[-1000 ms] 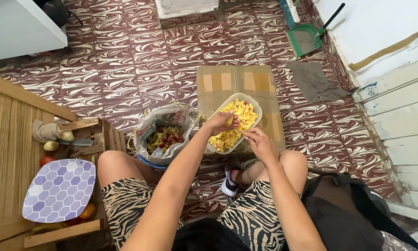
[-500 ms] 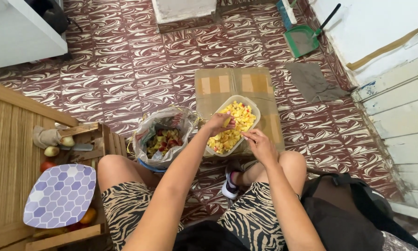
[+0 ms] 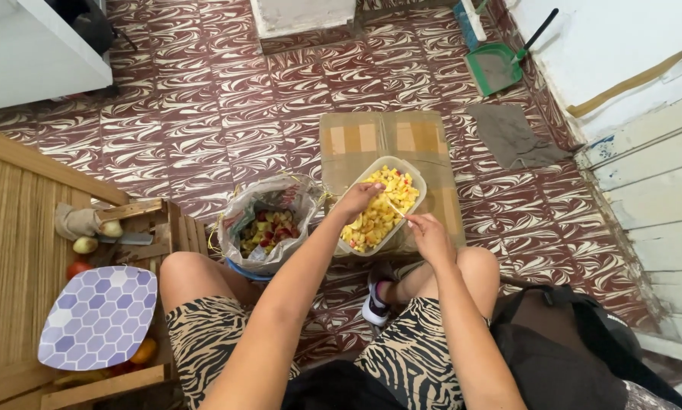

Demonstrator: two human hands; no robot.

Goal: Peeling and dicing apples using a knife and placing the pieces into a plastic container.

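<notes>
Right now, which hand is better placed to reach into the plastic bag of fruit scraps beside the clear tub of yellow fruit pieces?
Probably the left hand: it sits on the clear tub's near-left edge, right beside the plastic bag of scraps. The right hand is on the tub's far side from the bag.

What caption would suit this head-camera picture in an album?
Seated person's left hand and right hand over a clear plastic tub of yellow fruit pieces, beside a plastic bag of peelings.

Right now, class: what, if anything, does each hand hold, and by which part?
The left hand grips the near rim of the clear tub of yellow fruit pieces. The right hand pinches a thin pale strip by its near end.
</notes>
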